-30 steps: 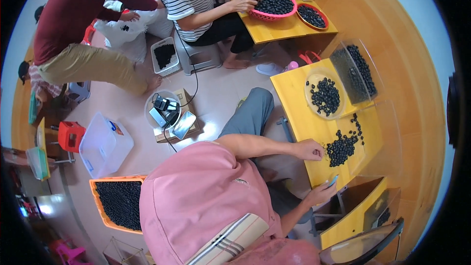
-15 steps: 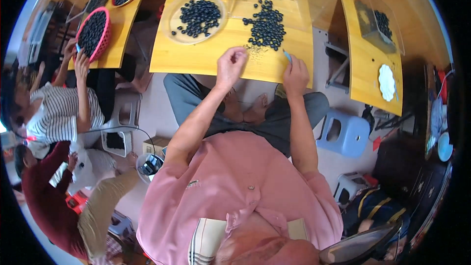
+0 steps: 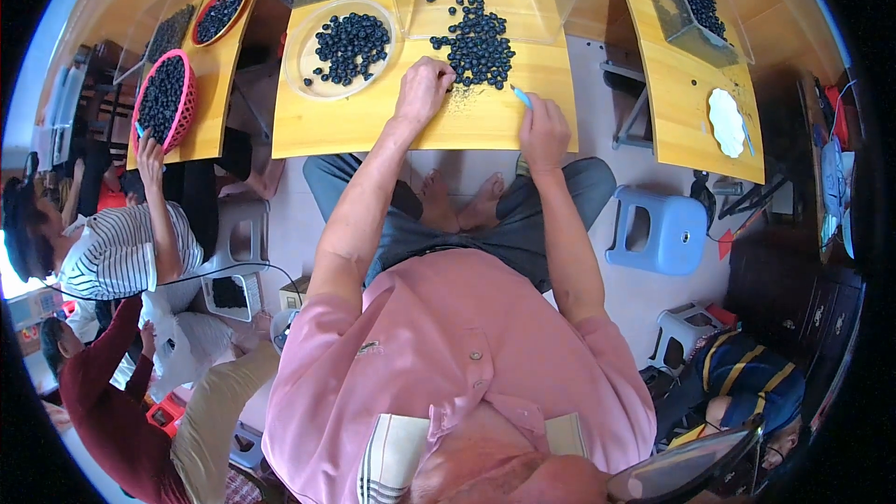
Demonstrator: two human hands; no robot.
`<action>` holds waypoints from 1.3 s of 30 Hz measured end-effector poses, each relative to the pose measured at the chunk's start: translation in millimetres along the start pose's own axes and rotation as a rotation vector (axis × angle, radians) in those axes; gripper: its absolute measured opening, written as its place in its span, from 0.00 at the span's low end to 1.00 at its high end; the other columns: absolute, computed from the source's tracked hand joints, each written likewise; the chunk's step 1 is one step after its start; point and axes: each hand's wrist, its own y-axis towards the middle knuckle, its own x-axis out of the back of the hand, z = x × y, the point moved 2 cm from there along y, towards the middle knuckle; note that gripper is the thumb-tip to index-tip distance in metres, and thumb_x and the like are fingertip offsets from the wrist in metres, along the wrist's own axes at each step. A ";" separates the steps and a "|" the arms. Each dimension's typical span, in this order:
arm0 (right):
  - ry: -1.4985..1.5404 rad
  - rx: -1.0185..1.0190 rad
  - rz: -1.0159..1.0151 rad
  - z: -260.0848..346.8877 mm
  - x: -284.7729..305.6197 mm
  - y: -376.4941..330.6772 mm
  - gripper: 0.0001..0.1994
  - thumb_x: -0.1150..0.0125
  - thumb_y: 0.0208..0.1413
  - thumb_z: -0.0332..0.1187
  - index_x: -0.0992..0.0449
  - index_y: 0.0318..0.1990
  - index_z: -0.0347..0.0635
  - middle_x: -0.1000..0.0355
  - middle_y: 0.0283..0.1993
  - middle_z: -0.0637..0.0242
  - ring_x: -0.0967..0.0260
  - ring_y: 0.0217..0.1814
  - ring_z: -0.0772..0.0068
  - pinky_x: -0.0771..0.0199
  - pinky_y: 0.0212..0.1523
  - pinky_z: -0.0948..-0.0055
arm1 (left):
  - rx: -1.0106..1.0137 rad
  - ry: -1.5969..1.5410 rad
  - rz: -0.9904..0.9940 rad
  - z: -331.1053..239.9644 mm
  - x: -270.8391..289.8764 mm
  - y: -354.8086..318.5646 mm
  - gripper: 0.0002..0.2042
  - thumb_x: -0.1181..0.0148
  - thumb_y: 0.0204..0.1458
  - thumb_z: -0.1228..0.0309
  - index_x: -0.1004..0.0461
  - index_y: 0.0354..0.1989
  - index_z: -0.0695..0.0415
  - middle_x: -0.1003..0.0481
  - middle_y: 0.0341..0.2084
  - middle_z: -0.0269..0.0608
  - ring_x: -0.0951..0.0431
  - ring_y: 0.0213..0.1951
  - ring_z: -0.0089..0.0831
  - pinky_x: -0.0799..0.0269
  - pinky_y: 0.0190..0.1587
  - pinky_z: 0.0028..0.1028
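Nearest to the person, low in the middle of the frame, the right hand [image 3: 547, 135] is curled around a slim blue tool [image 3: 522, 96], fingers closed on its handle. The tip points up and left, toward the lower right edge of a pile of black beads [image 3: 481, 51]. To my eye the tool is best gripped lightly and low, with its point turned away from the other hand's fingertips.

The left hand [image 3: 425, 91] is at the pile's lower left edge, its fingers bunched narrow; from here I cannot tell whether a bead is pinched between them. One bead at a time, held firmly by its sides, looks the steadier way, since round things likely roll. Working above the patch of crumbs [image 3: 464, 98] just below the pile should keep the mess together on the yellow table [image 3: 355, 126].

Farther up and left, a clear round dish [image 3: 299, 47] holds more beads, set apart from the pile, and behind it stands a clear box with others.

Compared with half a second ago, the left hand has gone from just below the pile up to its edge. The blue tool stays close to the pile's lower right corner. The whole view has shifted a little too, so the table sits slightly more to the left.
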 end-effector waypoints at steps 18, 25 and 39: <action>-0.004 0.000 -0.017 0.7 0.3 -1.6 0.12 0.37 0.57 0.27 0.20 0.49 0.45 0.26 0.37 0.61 0.25 0.42 0.53 0.24 0.43 0.54 | 0.003 -0.147 -0.191 -1.2 6.3 -28.2 0.11 0.27 0.52 0.75 0.15 0.43 0.63 0.18 0.38 0.49 0.16 0.36 0.40 0.20 0.44 0.36; 0.067 0.092 0.034 20.7 -1.5 5.9 0.13 0.37 0.59 0.29 0.20 0.52 0.44 0.26 0.38 0.61 0.26 0.41 0.54 0.25 0.42 0.55 | 0.074 -0.446 -0.211 -2.9 -11.6 -47.0 0.09 0.27 0.54 0.77 0.15 0.43 0.63 0.20 0.35 0.39 0.21 0.33 0.23 0.23 0.41 0.25; 0.070 0.271 0.063 51.9 -15.6 3.8 0.15 0.33 0.54 0.27 0.19 0.50 0.43 0.27 0.35 0.67 0.28 0.38 0.62 0.28 0.40 0.61 | 0.071 -0.556 -0.173 0.8 -24.7 -47.2 0.18 0.27 0.51 0.81 0.19 0.51 0.63 0.19 0.35 0.37 0.23 0.32 0.20 0.21 0.39 0.23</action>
